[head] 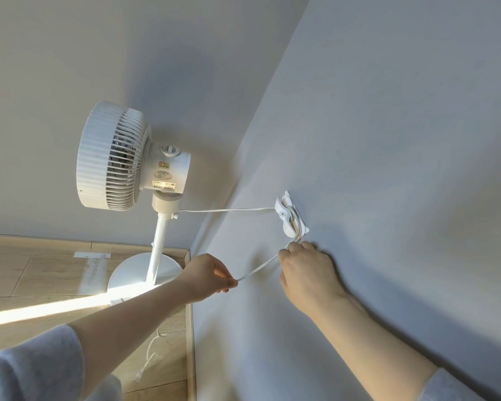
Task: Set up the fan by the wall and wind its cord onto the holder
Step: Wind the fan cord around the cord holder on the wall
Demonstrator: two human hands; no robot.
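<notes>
Labels on the fan (133,157) motor housing are too small to read.

The white pedestal fan (122,157) stood upright at centre left; its thin white cord (229,210) ran taut to the wall-mounted holder (290,215), already wrapped.

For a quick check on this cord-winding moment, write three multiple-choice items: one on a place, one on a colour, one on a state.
1. Where is the cord holder?
A. on the floor
B. on the wall
C. on the fan's pole

2. What colour is the fan?
A. black
B. white
C. red

3. What is the left hand doing?
A. pinching the cord
B. gripping the pole
C. resting flat and empty on the floor

Key: B, the holder sticks to the wall beside the right hand; B, its head, pole and base are white; A, its fingertips pinch the cord.
</notes>
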